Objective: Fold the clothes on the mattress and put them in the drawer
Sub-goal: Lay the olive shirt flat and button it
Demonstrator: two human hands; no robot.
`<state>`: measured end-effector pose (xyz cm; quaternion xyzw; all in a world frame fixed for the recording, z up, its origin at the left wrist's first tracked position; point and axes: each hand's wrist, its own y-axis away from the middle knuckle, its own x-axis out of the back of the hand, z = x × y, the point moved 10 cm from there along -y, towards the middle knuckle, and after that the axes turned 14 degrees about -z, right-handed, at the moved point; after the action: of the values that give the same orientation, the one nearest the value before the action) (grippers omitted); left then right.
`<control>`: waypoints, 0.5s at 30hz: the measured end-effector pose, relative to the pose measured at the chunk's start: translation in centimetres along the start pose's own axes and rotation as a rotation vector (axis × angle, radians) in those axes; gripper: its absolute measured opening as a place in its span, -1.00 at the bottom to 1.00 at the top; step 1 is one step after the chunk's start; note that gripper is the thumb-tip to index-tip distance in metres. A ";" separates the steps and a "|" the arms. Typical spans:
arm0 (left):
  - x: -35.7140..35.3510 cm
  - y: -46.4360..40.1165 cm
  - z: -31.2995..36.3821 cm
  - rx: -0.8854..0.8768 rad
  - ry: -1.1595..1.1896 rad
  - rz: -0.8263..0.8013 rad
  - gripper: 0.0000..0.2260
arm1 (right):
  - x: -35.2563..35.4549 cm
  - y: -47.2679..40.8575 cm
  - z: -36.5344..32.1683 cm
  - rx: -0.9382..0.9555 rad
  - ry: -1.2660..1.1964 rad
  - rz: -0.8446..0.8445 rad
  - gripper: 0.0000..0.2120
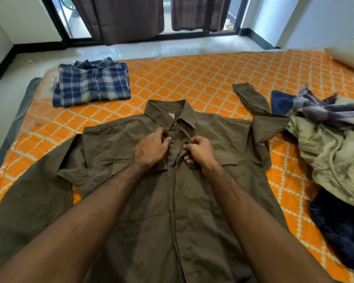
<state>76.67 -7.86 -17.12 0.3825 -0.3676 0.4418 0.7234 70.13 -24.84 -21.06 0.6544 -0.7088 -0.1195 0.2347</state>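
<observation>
An olive-brown long-sleeved shirt (147, 201) lies front-up across the orange patterned mattress (202, 78), collar away from me and sleeves spread to both sides. My left hand (151, 148) pinches the left edge of the button placket just below the collar. My right hand (200, 153) grips the right placket edge beside it, fingers curled around the fabric. A folded blue plaid shirt (92, 81) rests at the mattress's far left. No drawer is in view.
A heap of unfolded clothes (331, 144) lies on the right: a khaki garment, a grey plaid piece and dark blue items. A pillow (349, 54) sits at the far right corner. Beyond the mattress are a pale floor (131, 50), brown curtains and a glass door.
</observation>
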 end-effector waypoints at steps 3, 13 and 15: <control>-0.2 -0.4 0.3 0.075 -0.026 -0.033 -0.54 | 0.0 0.0 0.1 0.072 -0.153 -0.064 -0.94; -0.3 -0.3 -0.1 0.238 0.196 -0.034 -0.47 | 0.3 -0.1 -1.2 0.156 -0.100 0.118 -0.92; -0.3 -0.2 -0.6 0.258 0.303 -0.016 -0.49 | 0.1 -0.2 -1.2 0.147 -0.048 0.156 -0.92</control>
<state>76.84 -7.52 -17.69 0.4043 -0.1919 0.5321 0.7188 70.95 -24.82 -20.08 0.6097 -0.7699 -0.0643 0.1774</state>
